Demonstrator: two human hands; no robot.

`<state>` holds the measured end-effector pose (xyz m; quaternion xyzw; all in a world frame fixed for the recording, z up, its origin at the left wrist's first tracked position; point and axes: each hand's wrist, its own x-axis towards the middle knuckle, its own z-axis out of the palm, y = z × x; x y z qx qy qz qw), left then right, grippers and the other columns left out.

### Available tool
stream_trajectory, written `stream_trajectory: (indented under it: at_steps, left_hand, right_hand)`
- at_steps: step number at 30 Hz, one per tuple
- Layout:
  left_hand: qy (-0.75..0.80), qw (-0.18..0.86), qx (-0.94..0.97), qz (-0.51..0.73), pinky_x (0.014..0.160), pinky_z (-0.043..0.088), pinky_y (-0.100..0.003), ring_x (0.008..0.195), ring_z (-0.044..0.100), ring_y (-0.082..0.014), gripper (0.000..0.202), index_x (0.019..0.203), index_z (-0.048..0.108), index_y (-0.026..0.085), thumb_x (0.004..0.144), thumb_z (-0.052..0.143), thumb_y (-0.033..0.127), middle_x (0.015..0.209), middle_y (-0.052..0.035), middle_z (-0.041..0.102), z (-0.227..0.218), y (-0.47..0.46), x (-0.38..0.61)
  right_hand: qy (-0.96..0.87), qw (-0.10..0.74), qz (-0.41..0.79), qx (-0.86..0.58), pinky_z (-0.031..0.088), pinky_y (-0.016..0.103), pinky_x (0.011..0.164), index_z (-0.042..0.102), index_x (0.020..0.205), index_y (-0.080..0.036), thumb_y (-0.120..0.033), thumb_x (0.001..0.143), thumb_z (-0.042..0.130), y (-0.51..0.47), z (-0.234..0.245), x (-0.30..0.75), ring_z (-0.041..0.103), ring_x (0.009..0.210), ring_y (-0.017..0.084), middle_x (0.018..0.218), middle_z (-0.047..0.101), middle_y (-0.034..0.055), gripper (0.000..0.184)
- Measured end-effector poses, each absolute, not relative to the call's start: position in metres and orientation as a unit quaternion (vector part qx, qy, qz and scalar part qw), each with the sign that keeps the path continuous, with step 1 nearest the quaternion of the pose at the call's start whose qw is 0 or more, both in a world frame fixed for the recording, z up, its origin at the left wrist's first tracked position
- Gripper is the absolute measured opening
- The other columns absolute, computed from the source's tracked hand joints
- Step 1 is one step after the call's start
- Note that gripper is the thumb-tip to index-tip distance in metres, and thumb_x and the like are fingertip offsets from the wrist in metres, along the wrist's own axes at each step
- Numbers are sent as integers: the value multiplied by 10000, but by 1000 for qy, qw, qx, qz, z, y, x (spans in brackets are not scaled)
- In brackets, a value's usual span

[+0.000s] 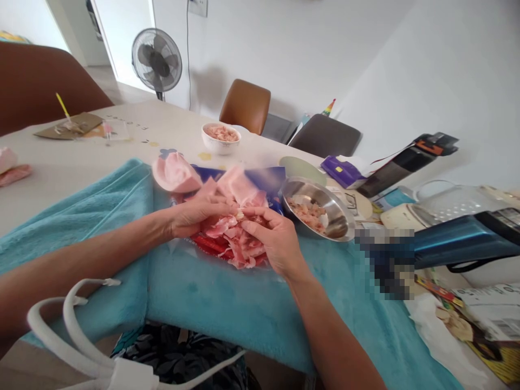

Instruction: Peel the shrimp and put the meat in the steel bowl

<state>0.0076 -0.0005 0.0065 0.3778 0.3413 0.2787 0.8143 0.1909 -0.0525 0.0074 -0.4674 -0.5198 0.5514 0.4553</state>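
My left hand (203,213) and my right hand (276,235) meet above a heap of thin pink scraps (238,246). Between the fingertips of both hands is a small pale yellowish piece (239,214), its kind too small to tell. Both hands are closed in a pinch. The scraps lie on a red and blue plastic bag (207,244), partly hidden by my hands. Larger soft pink pieces (239,184) rest just behind my fingers. To the right, a tilted steel bowl (341,216) holds pinkish bits (306,214).
A teal towel (203,292) covers the near table. Farther back stands a white bowl (215,145) filled with pinkish bits. At the right are a blue bottle (459,241), a black bottle (392,168) and a purple packet (341,172). White cables (77,346) hang near my left forearm.
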Motion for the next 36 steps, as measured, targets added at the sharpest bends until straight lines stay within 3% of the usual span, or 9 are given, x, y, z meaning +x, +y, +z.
stream_trajectory:
  at_steps: [6, 10, 12, 16, 22, 29, 36]
  left_hand:
    - [335, 807, 394, 284, 635, 545, -179, 680, 695, -123, 133, 750, 727, 123, 661, 819, 159, 744, -51, 742, 0, 2, 8]
    - [322, 806, 401, 293, 591, 530, -161, 635, 678, -108, 130, 751, 734, 130, 655, 819, 151, 712, -46, 735, -3, 1, 9]
    - [313, 810, 398, 294, 557, 518, -156, 607, 665, -103, 122, 745, 734, 133, 656, 816, 152, 692, -41, 728, -3, 2, 9]
    - [297, 824, 389, 286, 545, 514, -157, 593, 655, -102, 117, 723, 734, 131, 643, 816, 151, 678, -35, 720, -3, 3, 9]
    - [290, 826, 391, 285, 519, 487, -148, 528, 597, -77, 108, 699, 728, 114, 624, 803, 133, 612, -22, 682, 1, 3, 7]
    - [235, 834, 417, 273, 395, 398, -148, 406, 506, -60, 169, 619, 675, 100, 651, 801, 208, 510, -14, 606, 1, 4, 4]
    - [278, 827, 401, 280, 349, 381, -155, 376, 488, -62, 264, 687, 694, 95, 569, 861, 263, 539, -21, 618, -5, 8, 3]
  right_hand:
    - [-641, 455, 321, -528, 480, 244, 585, 689, 855, -194, -251, 778, 600, -55, 3, 184, 589, 569, 111, 676, 664, -11, 130]
    - [-676, 449, 238, -534, 441, 227, 576, 657, 745, -189, -202, 744, 567, -55, 4, 180, 531, 552, 90, 651, 633, -23, 91]
    - [-654, 459, 262, -541, 433, 217, 536, 643, 721, -186, -204, 728, 569, -55, 5, 179, 514, 519, 84, 607, 606, -33, 76]
    - [-548, 462, 464, -521, 438, 200, 415, 631, 737, -179, -269, 715, 626, -51, 9, 182, 539, 428, 96, 529, 601, -39, 93]
    - [-448, 453, 638, -433, 430, 193, 313, 639, 700, -157, -263, 637, 727, -46, 14, 189, 536, 357, 98, 563, 656, -15, 151]
    - [-423, 427, 667, -440, 387, 171, 273, 632, 672, -152, -213, 608, 735, -46, 16, 190, 522, 335, 95, 532, 640, -20, 136]
    - [-383, 484, 670, -413, 416, 185, 306, 641, 674, -156, -197, 617, 719, -48, 16, 189, 506, 356, 86, 542, 633, -23, 105]
